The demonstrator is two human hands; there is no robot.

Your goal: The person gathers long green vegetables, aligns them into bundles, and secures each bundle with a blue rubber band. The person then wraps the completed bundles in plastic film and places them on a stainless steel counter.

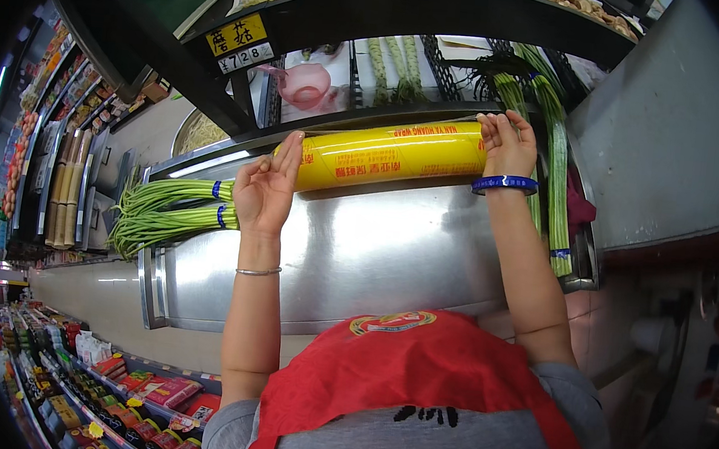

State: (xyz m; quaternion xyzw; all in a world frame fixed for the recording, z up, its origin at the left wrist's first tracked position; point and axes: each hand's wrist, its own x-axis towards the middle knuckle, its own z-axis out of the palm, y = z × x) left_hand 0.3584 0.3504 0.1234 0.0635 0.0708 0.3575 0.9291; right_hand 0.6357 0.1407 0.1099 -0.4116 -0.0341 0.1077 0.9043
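A bright yellow roll of plastic wrap [398, 154] with red printing lies crosswise along the back of a stainless steel worktop [364, 244]. At its left end is my left hand [270, 181], palm up with fingers stretched along the roll. My right hand [509, 141] is at the other end, its fingers bent near the roll's upper edge. Whether either hand pinches clear film cannot be made out. A blue tape ring [505, 185] with writing circles my right wrist. Beside my left hand lie two bunches of thin green stems [172, 205], bound with blue tape.
Long green stalks [555, 152] tied with blue tape run down the worktop's right side. Behind the roll, a black-framed vegetable rack [416, 21] holds a pink plastic scoop [304, 85]. A grey panel [668, 136] stands at right. Stocked shelves [126, 396] line the lower left.
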